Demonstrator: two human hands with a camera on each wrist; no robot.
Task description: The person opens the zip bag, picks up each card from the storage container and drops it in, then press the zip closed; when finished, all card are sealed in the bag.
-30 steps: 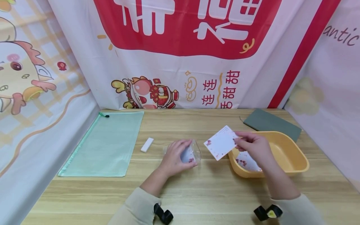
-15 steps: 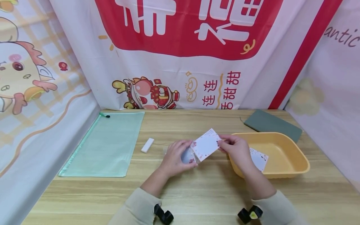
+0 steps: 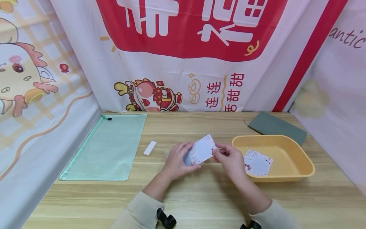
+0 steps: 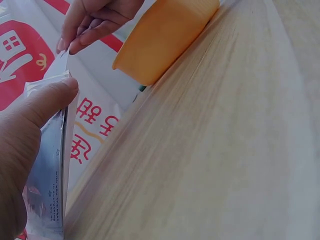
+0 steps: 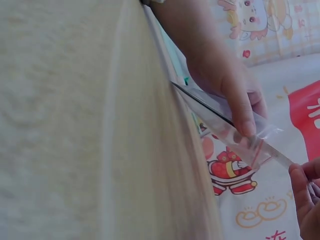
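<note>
Clear bag (image 5: 271,134) gripped by L hand (image 3: 175,160) over table (image 3: 200,200); card (image 3: 203,149) pinched at R edge by R hand (image 3: 231,159), its L part apparently inside bag mouth. Risk: film thin & crinkled, so card corner may be snagged, or film split if forced; card prob. creased if pushed askew. Card flat, floral print. Tub (image 3: 295,159) to R: smooth yellow plastic, rounded corners, printed cards (image 3: 258,163) inside.

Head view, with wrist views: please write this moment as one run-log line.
left hand: grips clear plastic sleeve | right hand: pinches printed card, partly in sleeve | yellow plastic bin: more printed cards
</note>
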